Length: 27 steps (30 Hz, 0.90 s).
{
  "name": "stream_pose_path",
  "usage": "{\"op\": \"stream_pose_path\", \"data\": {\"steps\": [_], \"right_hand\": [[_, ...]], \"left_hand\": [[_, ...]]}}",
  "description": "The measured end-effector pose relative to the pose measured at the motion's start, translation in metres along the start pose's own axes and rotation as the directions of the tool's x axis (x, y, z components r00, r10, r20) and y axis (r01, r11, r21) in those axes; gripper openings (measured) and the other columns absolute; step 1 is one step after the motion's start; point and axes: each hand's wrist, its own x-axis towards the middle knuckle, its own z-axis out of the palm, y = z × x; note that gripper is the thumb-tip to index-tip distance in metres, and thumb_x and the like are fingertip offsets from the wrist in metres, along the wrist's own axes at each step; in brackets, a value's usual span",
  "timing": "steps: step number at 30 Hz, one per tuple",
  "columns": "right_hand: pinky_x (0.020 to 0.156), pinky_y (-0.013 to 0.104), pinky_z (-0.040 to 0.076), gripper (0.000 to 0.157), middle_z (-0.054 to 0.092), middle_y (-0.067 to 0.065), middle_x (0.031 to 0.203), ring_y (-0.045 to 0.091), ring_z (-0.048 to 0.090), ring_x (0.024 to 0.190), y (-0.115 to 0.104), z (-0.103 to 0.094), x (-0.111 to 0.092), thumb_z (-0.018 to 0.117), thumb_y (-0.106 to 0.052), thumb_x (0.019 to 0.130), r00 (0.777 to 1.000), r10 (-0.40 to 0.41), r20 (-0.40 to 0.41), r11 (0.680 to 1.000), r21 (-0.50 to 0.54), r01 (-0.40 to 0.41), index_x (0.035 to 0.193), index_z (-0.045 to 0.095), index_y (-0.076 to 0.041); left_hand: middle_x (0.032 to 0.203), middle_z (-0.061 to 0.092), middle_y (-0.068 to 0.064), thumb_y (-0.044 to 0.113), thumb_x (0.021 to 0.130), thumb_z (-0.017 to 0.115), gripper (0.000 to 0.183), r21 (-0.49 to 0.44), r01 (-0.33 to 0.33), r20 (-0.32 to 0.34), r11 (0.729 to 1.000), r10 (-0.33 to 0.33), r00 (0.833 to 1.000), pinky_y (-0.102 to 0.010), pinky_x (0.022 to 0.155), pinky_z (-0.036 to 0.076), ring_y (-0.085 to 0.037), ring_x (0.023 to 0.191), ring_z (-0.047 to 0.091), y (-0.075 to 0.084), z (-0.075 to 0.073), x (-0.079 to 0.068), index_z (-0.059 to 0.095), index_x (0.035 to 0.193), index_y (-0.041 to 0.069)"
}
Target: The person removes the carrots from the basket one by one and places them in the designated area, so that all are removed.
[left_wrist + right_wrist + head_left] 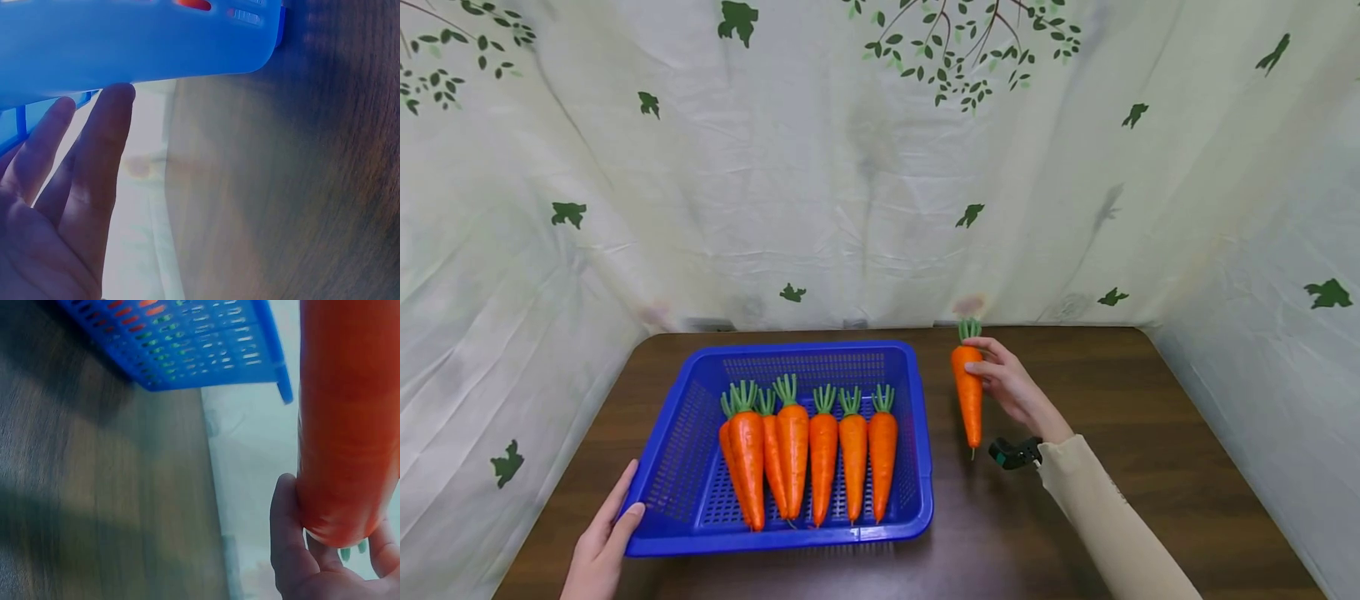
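My right hand [1017, 392] holds an orange carrot [967, 383] near its green stem end, to the right of the basket, with the tip pointing down. In the right wrist view, fingers wrap the wide end of that carrot [349, 425]. A blue plastic basket [812, 348] is on the left, with several carrots [882, 450] lying side by side in it, green tops toward the back. My left hand [601, 537] grips the basket's left rim near the front corner. Its fingers [100, 162] reach under the basket in the left wrist view.
Brown wooden table [1112, 483] lies under everything. White curtain [865, 183] with green leaf prints hangs along the back and both sides. A small black device [1015, 452] is strapped to the right wrist.
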Motion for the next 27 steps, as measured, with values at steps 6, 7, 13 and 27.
{"op": "stream_pose_path", "data": {"steps": [6,7,13,27], "right_hand": [[0.081,0.032,0.048,0.042,0.046,0.018,0.126,0.022,0.056,0.096,0.004,-0.004,0.003,0.050,0.000,0.094,1.000,0.001,-0.011,1.000,-0.012,-0.001,0.133,0.037,0.004],[0.080,0.031,0.048,0.044,0.046,0.018,0.126,0.022,0.057,0.096,0.005,-0.004,0.003,0.050,0.000,0.094,1.000,0.001,-0.013,1.000,-0.010,-0.001,0.135,0.035,0.006],[0.081,0.032,0.048,0.046,0.044,0.018,0.128,0.022,0.056,0.097,0.009,-0.007,0.006,0.050,0.002,0.094,1.000,0.003,-0.018,1.000,-0.006,-0.003,0.136,0.032,0.008],[0.081,0.031,0.048,0.043,0.043,0.018,0.131,0.021,0.056,0.098,0.020,-0.018,0.016,0.054,0.002,0.093,0.999,0.032,-0.039,0.998,-0.046,-0.034,0.134,0.040,0.003]], "left_hand": [[0.134,0.027,0.030,0.022,0.104,0.039,0.055,0.010,0.027,0.014,1.000,-0.027,1.000,-0.004,0.076,0.034,0.026,0.099,0.034,0.001,-0.001,0.000,0.017,0.154,0.023],[0.136,0.027,0.029,0.023,0.104,0.039,0.055,0.012,0.032,0.016,0.999,-0.032,0.999,-0.004,0.076,0.034,0.026,0.099,0.033,0.001,-0.001,0.000,0.017,0.154,0.022],[0.140,0.024,0.028,0.025,0.104,0.038,0.055,0.018,0.049,0.024,0.999,-0.049,0.999,-0.003,0.076,0.032,0.027,0.099,0.031,0.002,-0.001,0.000,0.016,0.154,0.022],[0.132,0.028,0.033,0.021,0.104,0.039,0.054,-0.003,0.024,0.010,1.000,-0.024,1.000,-0.004,0.077,0.034,0.025,0.099,0.036,0.005,-0.002,0.000,0.018,0.154,0.021]]}}
